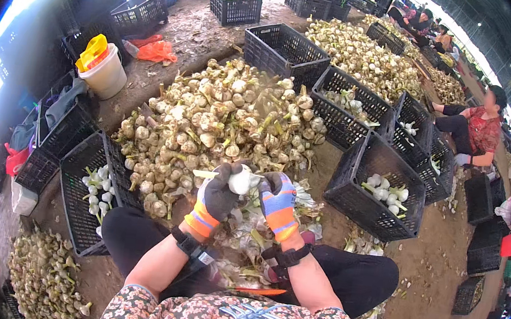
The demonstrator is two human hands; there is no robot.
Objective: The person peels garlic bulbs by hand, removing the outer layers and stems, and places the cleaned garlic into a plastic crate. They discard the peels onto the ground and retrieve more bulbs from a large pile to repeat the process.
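A peeled white garlic bulb [240, 182] is in my left hand [218, 194], its cut stem sticking out to the left past the dark glove fingers. Close against the bulb's other side, my right hand [278, 201] is closed, pinching a pale strip of garlic skin that runs from the bulb. Both gloves are dark at the fingers, blue and orange at the back. Just beyond my hands rises a big heap of unpeeled garlic [210, 113]. Loose garlic skins [245, 246] litter the ground between my crossed legs, where a long orange object [256, 291] lies.
Black crates holding white garlic stand at my left [77, 202] and right [352, 199]. More crates [287, 46] line the heap's far side. A white bucket [106, 76] sits far left, another garlic pile [47, 271] near left. A person in red [481, 131] sits at right.
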